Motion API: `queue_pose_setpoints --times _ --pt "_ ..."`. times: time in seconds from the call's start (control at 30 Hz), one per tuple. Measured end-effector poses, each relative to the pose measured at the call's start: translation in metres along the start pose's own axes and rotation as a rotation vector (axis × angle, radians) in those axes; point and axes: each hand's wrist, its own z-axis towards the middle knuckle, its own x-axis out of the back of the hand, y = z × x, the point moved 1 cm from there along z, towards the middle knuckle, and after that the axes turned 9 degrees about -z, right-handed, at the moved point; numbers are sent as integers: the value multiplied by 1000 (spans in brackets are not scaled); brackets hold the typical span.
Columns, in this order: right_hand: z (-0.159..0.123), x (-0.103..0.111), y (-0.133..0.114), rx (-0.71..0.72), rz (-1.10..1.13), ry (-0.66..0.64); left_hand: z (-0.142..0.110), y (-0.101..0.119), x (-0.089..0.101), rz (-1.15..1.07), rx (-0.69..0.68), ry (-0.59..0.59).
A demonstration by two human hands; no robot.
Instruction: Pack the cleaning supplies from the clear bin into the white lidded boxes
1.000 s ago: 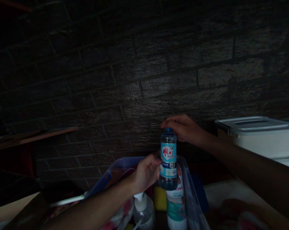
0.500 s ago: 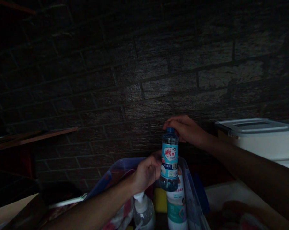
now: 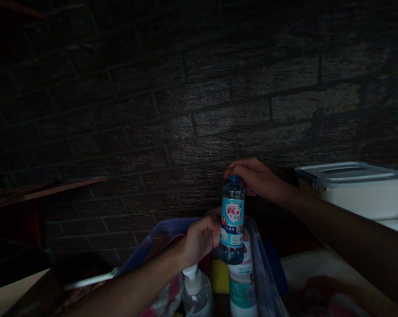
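Observation:
A clear bottle [image 3: 232,220] with a blue cap and a light-blue label stands nearly upright between my hands, above a plastic bin [image 3: 266,259]. My left hand [image 3: 202,237] is closed around the bottle's side, its far fingers hidden behind it. At the top, my right hand [image 3: 248,174] has its fingers curled on the blue cap. Below, the bin holds a pump bottle [image 3: 195,293] with a white head, a white and green bottle [image 3: 242,286], a yellow item [image 3: 220,276] and a red and white cloth [image 3: 167,299].
A dark brick wall [image 3: 199,110] rises behind the bin. To the right sits a white lidded storage box [image 3: 360,189]. A wooden shelf [image 3: 53,189] juts out at the left, and a pale board edge [image 3: 17,286] lies lower left. The scene is dim.
Almost nothing differs. Both hands keep their hold on the bottle and its cap, and the whole view has shifted very slightly.

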Motion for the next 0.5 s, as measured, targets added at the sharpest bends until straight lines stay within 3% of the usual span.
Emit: queue_pose_setpoints --times 0.23,0.5 --pt "-1 2 -1 1 -15 -5 1 1 0 25 5 -17" --pt "0 7 1 20 -46 2 -2 1 4 116 -18 65"
